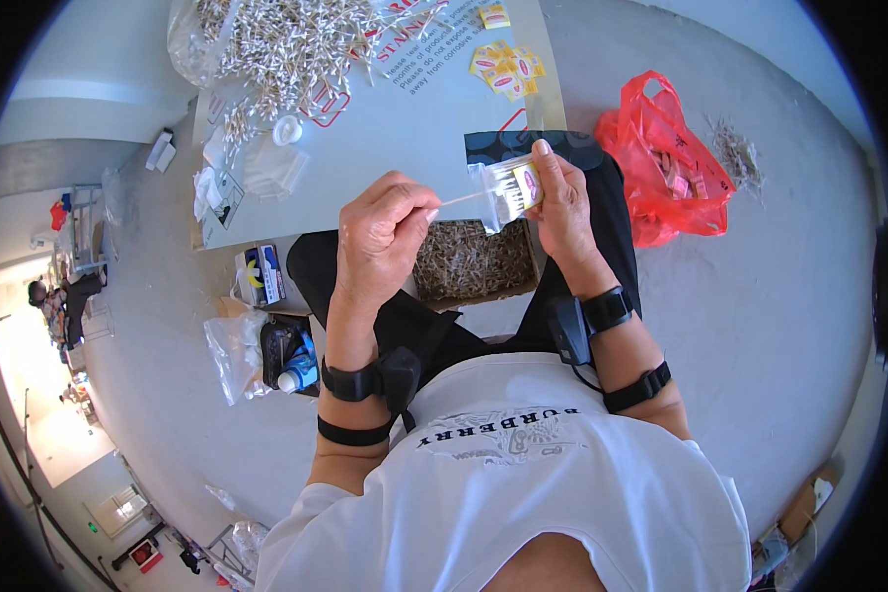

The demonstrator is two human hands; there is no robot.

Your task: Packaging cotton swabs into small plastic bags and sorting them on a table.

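Observation:
My right hand (564,209) grips a small clear plastic bag (497,205) with a yellow label card (528,184) and a row of thin sticks inside. The thumb lies along the bag's right end, and its open-looking end points left. My left hand (380,242) is closed in a pinch on a thin pale stick (459,200), which looks like a cotton swab. The stick's far end reaches the bag's left end; whether it is inside I cannot tell. Both hands are above my lap, just off the table's near edge.
A heap of cotton swabs (281,49) covers the far left of the table (395,148), near clear bags (274,170) and a white round lid (287,130). Yellow cards (506,69) lie far right. A box of short sticks (474,261) sits between my knees; a red bag (661,163) stands right.

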